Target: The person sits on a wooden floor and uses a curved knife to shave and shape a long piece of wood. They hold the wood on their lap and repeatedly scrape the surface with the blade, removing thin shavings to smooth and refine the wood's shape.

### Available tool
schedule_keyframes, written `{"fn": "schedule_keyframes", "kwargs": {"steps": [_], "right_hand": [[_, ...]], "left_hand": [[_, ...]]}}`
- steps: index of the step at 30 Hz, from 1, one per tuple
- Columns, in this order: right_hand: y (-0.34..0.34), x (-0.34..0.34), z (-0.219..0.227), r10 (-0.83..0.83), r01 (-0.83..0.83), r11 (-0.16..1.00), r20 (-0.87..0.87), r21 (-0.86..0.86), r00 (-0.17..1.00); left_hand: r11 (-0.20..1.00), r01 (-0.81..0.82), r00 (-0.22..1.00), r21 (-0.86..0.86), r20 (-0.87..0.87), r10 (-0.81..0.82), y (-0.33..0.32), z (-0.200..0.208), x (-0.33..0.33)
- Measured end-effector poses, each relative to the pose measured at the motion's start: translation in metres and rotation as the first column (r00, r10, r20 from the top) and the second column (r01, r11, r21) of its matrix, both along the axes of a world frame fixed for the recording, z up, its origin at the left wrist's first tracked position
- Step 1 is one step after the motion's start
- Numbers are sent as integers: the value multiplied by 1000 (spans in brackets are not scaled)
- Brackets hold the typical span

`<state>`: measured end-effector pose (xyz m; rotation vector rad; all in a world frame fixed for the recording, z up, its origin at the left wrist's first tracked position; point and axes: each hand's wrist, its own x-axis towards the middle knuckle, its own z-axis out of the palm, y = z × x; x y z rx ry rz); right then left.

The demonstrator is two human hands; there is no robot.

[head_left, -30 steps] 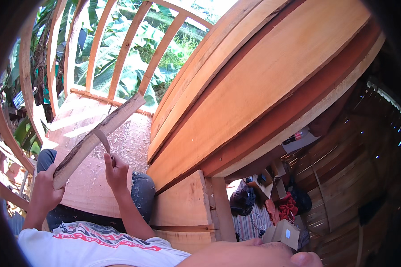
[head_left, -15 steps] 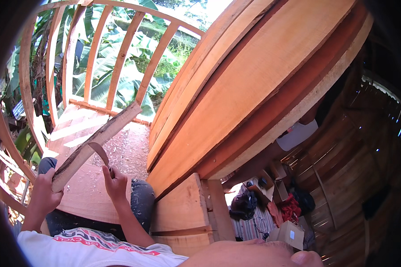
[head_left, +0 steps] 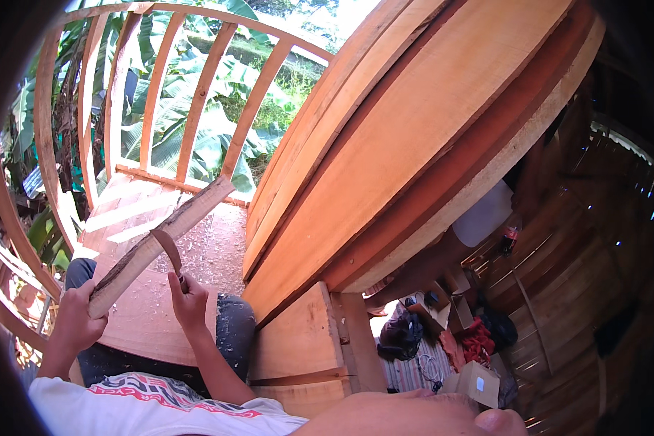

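Observation:
My left hand (head_left: 80,320) is closed around the lower end of a rough wooden stick (head_left: 189,216), which slants up and away to the right. Dark bark runs along one of its edges. In my right hand (head_left: 190,299) is the handle of a curved knife (head_left: 170,250). Its hooked blade rises from the fist, and the tip end lies against or just over the middle of the stick; contact cannot be made out for certain. Under both hands a wide wooden board (head_left: 149,320) rests across my lap.
Tall wooden planks (head_left: 385,145) lean close on my right. A slatted railing (head_left: 196,102) borders the floor (head_left: 211,232), which is strewn with shavings. Behind the planks, a person's bare leg (head_left: 421,272) shows beside a cardboard box (head_left: 478,384) and dark bags (head_left: 400,336).
The stick's far end has dipped a little, and the knife blade sits slightly farther up along it. Behind the planks the other person has shifted, and a dark bottle now shows there.

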<state>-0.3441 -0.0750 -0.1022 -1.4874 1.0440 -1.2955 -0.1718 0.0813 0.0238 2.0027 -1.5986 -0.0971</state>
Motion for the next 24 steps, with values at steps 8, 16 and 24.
{"fn": "schedule_keyframes", "kwargs": {"steps": [8,16,24], "right_hand": [[8,14,1,79,-82,982,-23,-173,997],[18,12,4,151,-160,941,-56,-299,987],[18,14,9,162,-172,928,-58,-330,985]], "left_hand": [[999,19,999,-34,-32,-20,5,1,7],[1000,11,997,11,-74,-10,5,-1,6],[999,31,998,-32,-62,-33,7,-1,7]]}}
